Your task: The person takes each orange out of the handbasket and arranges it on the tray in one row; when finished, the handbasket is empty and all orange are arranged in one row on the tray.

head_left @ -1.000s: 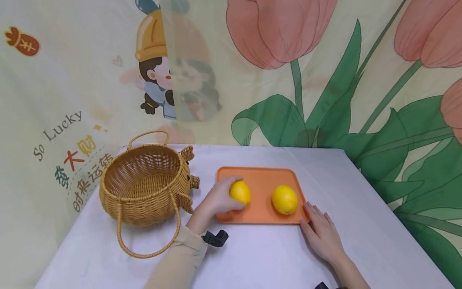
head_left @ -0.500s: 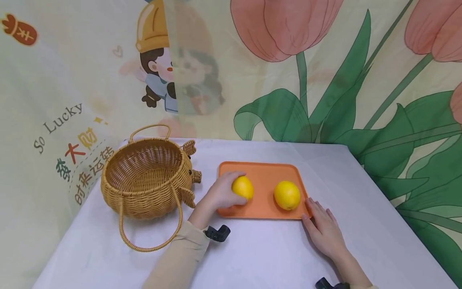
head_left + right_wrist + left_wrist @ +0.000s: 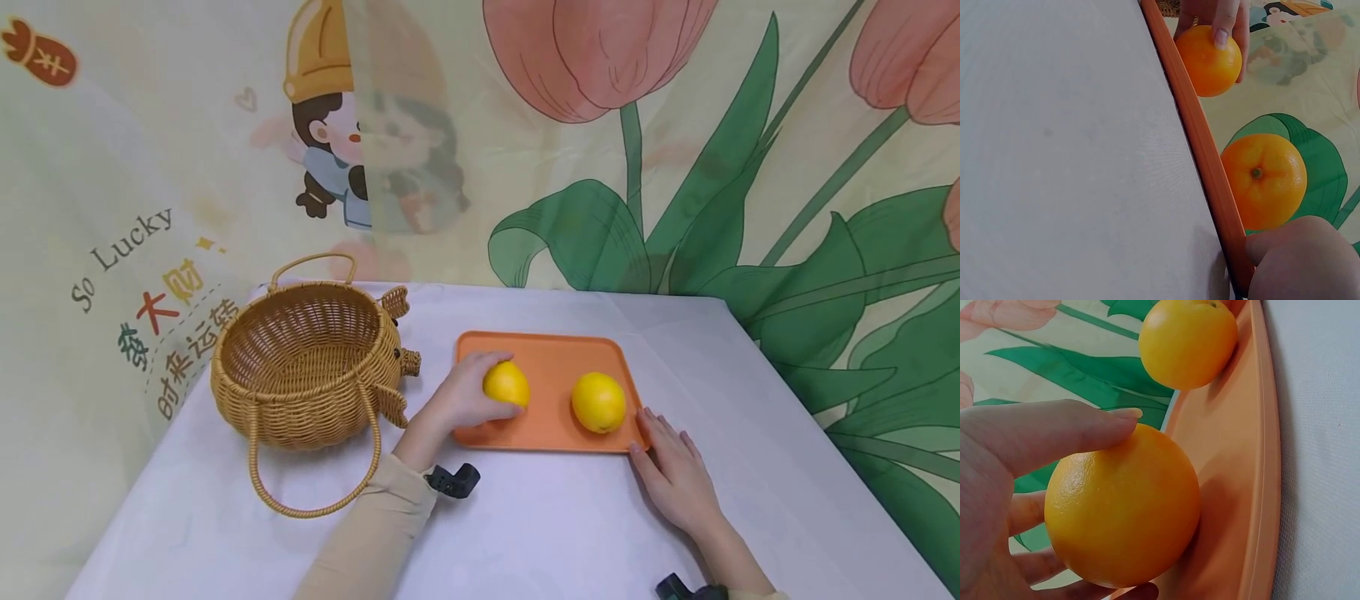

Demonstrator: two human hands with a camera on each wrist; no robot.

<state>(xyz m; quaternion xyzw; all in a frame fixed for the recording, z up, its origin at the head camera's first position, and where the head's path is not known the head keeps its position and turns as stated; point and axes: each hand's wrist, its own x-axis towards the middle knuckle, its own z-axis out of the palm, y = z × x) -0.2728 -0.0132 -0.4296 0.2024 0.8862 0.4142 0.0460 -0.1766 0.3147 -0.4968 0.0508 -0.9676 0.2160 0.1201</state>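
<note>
My left hand (image 3: 472,390) grips an orange (image 3: 507,385) over the left part of an orange tray (image 3: 551,357). In the left wrist view the thumb lies across the near side of the held orange (image 3: 1124,506), with fingers curled round its other side. A second orange (image 3: 598,402) rests on the right part of the tray; its stem end shows in the right wrist view. My right hand (image 3: 677,479) lies at the tray's front right corner, fingers fairly straight along the right rim and thumb at the front edge.
A wicker basket (image 3: 300,421) shaped like a pig stands left of the tray, its snout toward the tray. One basket handle lies down toward the front, the other stands at the back. A white cloth (image 3: 555,525) covers the table, and a printed curtain (image 3: 420,258) hangs behind.
The head view has tilted slightly down, so everything sits a little higher in it. My left hand keeps its hold on the orange, and my right hand stays at the tray corner.
</note>
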